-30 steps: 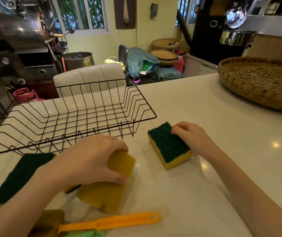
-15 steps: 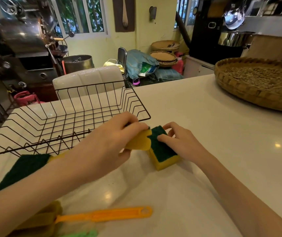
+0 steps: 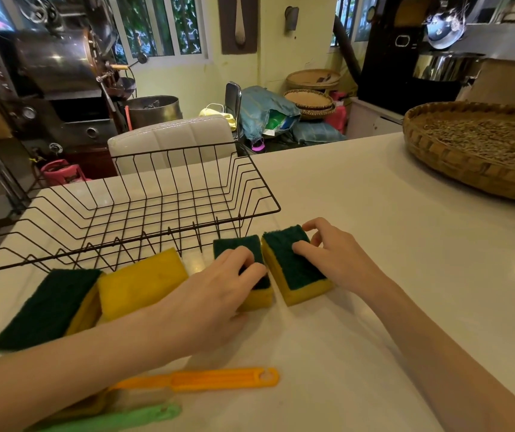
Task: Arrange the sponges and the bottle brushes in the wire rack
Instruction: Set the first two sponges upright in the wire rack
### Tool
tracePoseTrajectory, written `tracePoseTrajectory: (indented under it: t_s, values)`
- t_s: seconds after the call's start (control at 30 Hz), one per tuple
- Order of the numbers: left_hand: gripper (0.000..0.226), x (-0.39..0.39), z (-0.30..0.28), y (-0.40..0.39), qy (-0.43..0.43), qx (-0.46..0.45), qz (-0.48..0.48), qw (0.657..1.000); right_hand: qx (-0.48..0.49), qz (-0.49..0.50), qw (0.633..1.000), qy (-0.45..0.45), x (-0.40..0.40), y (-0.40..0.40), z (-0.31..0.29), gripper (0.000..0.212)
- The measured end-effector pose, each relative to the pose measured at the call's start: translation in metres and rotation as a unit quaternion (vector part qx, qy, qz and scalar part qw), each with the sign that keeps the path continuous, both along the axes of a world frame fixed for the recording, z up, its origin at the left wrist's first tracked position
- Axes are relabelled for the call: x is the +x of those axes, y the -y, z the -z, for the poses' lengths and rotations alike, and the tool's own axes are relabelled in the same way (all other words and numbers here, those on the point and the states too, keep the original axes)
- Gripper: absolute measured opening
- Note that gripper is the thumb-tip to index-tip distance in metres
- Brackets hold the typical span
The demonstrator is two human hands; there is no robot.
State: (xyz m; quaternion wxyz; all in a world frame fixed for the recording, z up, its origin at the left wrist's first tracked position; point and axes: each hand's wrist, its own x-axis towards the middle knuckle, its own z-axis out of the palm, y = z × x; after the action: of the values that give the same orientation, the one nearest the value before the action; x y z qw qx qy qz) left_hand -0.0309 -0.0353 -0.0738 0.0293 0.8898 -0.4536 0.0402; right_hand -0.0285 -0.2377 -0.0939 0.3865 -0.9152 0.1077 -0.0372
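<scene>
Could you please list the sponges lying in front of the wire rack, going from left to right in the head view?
Green-topped sponge → yellow-side-up sponge → sponge under the left hand → sponge under the right hand.

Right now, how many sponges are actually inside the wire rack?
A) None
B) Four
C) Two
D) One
A: the wire rack holds nothing, while all four sponges lie on the counter in front of it, the left hand on one sponge and the right hand on its neighbour.
</scene>
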Motion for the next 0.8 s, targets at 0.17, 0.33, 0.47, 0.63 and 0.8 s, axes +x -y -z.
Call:
tracePoseTrajectory:
  t_s: [0.17, 0.33, 0.47, 0.63, 0.8]
  values:
    - [0.055, 0.004, -0.013, 0.0, -0.082, -0.037, -0.019, 0.996, -0.025, -0.001, 0.999, 0.026, 0.0, -0.001, 0.003, 0.045]
    - [0.065, 0.027, -0.03, 0.003, -0.13, -0.008, -0.051, 0.99, -0.117, -0.076, 0.983, 0.117, -0.005, 0.0, -0.004, 0.027]
    - [0.067, 0.04, -0.031, 0.005, -0.197, 0.074, -0.067, 0.975, -0.127, -0.194, 0.971, 0.066, -0.008, -0.005, -0.008, 0.021]
    - [0.058, 0.05, -0.029, 0.01, -0.237, 0.068, -0.063, 0.967, -0.058, -0.246, 0.967, -0.036, -0.007, -0.003, -0.02, 0.03]
    - [0.059, 0.055, -0.026, 0.009, -0.223, 0.073, -0.052, 0.971, -0.163, -0.296, 0.936, -0.099, -0.015, -0.001, -0.037, 0.07]
